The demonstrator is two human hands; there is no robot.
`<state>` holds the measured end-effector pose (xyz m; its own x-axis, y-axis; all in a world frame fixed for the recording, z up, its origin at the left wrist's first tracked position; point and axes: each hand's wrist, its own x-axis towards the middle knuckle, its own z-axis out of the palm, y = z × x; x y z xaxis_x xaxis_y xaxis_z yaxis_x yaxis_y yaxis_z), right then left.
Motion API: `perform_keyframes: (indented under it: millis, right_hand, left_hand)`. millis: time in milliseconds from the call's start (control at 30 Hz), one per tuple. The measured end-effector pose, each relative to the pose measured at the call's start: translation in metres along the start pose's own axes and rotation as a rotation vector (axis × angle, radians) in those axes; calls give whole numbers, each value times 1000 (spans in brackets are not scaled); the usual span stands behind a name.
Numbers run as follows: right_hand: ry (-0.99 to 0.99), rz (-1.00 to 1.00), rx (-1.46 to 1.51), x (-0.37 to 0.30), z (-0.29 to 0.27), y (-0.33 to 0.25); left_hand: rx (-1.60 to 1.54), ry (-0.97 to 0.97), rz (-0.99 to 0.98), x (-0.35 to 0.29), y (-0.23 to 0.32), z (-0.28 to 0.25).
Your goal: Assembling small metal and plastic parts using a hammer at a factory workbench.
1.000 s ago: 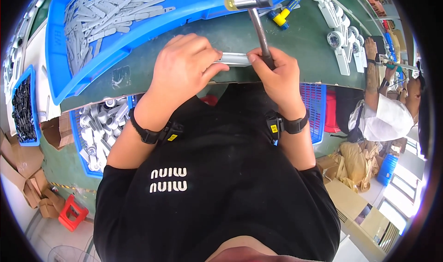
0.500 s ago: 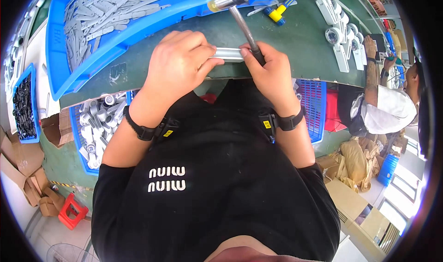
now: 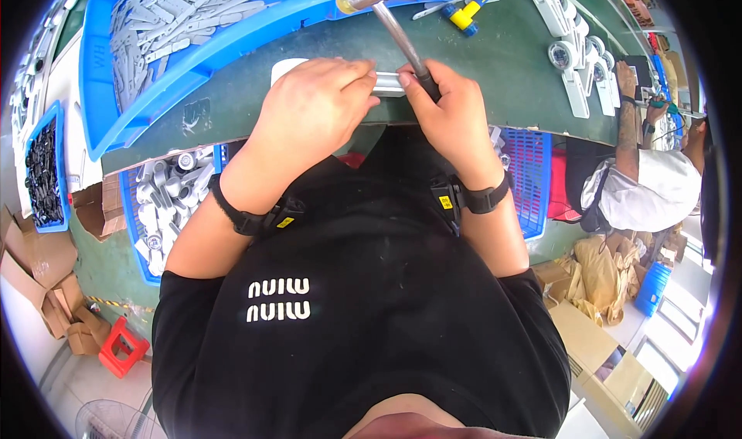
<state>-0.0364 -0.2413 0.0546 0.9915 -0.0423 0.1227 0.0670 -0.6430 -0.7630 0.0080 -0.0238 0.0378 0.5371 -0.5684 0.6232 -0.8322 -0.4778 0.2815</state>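
Observation:
My left hand (image 3: 309, 110) is closed over a long white plastic part (image 3: 389, 84) with a channel along it. The part's rounded white end (image 3: 287, 69) sticks out beyond the left knuckles. My right hand (image 3: 452, 107) pinches the other end between thumb and fingers. Gripped in that same hand is a mallet (image 3: 398, 35), its shaft slanting up and to the left, with a head that is dark on one side and yellowish on the other. Both hands are above the near edge of the green table; the left palm hides the middle of the part.
A large blue tray (image 3: 197, 62) of grey flat strips (image 3: 182, 14) stands at the far left. A yellow-and-blue hammer (image 3: 466, 16) and several white round-headed pieces (image 3: 568, 56) lie farther right. Blue crates (image 3: 528, 180) flank my lap. A co-worker (image 3: 645, 184) works at the right.
My left hand has turned flatter over the white part, and its rounded end now shows past the knuckles. The mallet, still in my right hand, has shifted slightly left.

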Motion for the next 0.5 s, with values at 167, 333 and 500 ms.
perform_keyframes:
  millis: [167, 333, 500]
  right_hand:
    - [16, 36, 58, -5, 3, 10]
    - [98, 14, 597, -32, -23, 24]
    - [182, -153, 437, -77, -60, 33]
  left_hand:
    - [-25, -23, 13, 0, -2, 2]
    - [-4, -9, 20, -1, -4, 4]
    - [-5, -19, 1, 0, -3, 2]
